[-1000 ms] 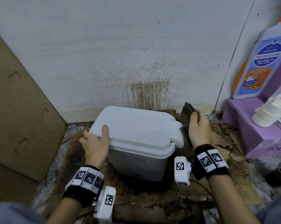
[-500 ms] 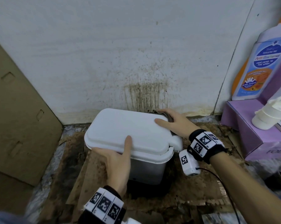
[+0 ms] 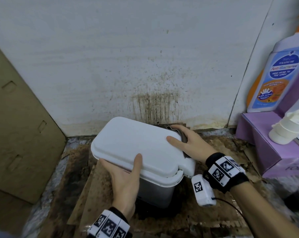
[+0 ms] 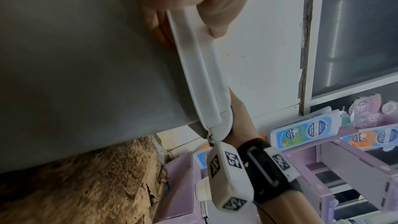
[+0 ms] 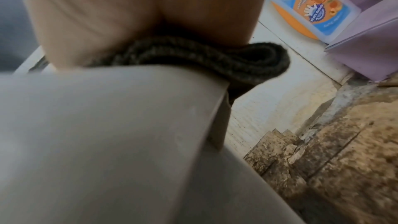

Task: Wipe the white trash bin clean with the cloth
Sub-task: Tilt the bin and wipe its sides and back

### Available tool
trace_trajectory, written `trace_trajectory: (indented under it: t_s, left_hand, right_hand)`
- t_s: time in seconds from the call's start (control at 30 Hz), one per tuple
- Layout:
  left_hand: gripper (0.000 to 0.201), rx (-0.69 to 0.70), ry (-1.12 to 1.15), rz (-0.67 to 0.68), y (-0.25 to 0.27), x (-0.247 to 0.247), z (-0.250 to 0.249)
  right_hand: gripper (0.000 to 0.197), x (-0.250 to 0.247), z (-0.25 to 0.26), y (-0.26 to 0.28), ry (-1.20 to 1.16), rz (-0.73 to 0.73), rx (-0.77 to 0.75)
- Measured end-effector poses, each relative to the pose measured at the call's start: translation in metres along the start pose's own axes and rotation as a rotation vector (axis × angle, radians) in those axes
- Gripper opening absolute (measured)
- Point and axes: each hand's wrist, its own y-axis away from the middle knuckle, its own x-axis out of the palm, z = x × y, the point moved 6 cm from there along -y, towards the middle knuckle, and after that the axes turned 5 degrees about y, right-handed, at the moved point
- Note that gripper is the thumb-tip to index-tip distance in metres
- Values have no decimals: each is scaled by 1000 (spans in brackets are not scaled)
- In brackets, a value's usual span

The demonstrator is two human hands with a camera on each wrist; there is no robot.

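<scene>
Fingers, left hand (image 3: 124, 182): thumb on top of the lid, other fingers curled under the rim; it has moved from the bin's left end to the near edge and holds the bin steady.
White trash bin (image 3: 138, 148): on stained cardboard by the wall, lid shut; turned a little since a second ago.
Fingers, right hand (image 3: 188, 143): stretched flat, pressing the cloth down.
Dark cloth (image 5: 215, 59): folded, now on the lid's right end; earlier it was held up beside the bin.
Meaning: wiping of the lid is probably just starting.
</scene>
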Motion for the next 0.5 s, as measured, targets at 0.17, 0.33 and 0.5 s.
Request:
trace_trajectory:
  t_s: [0.17,0.33,0.5]
  left_hand:
    - [100,23,7,154,-18,0,-6]
    - [98,-29,-88,318,-42,1,-19]
    - [86,-91,-205,493,-73,11,-27]
  right_hand:
    - [65,7,-7,16,-71,-78,63]
    - [68,15,-4,30,-114,-189,105]
    - [69,28,-2,48,-128,-336,224]
